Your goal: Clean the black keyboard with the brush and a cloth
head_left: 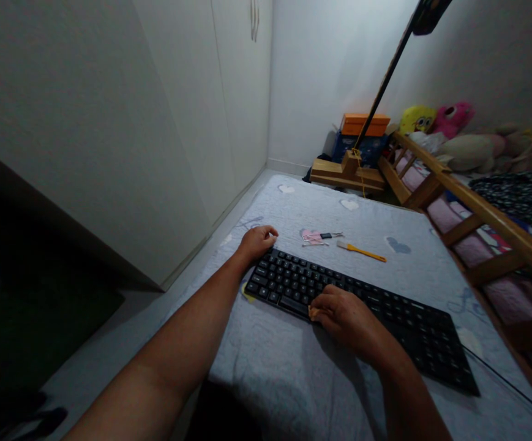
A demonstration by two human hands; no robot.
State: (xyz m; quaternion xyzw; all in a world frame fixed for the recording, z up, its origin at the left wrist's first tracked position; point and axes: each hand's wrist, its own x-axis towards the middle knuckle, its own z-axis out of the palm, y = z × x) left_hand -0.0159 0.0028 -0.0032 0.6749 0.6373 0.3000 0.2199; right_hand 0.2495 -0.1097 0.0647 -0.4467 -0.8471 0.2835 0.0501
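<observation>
Right hand [341, 313]: fingers clamped on crumpled tan scrap [313, 313], over black keyboard [288, 278]. Left hand [255, 243] at keyboard corner; finger closure unclear.

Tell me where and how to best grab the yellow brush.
Probably pinch the yellow brush at mid-handle, coming down from above and the right. It lies flat on the patterned cloth, its slim handle running right, away from the pale bristles, and the keyboard lies along its near side.

Bare forearms [174, 352], bare wrists [242, 260], bare hands [256, 243]
</observation>
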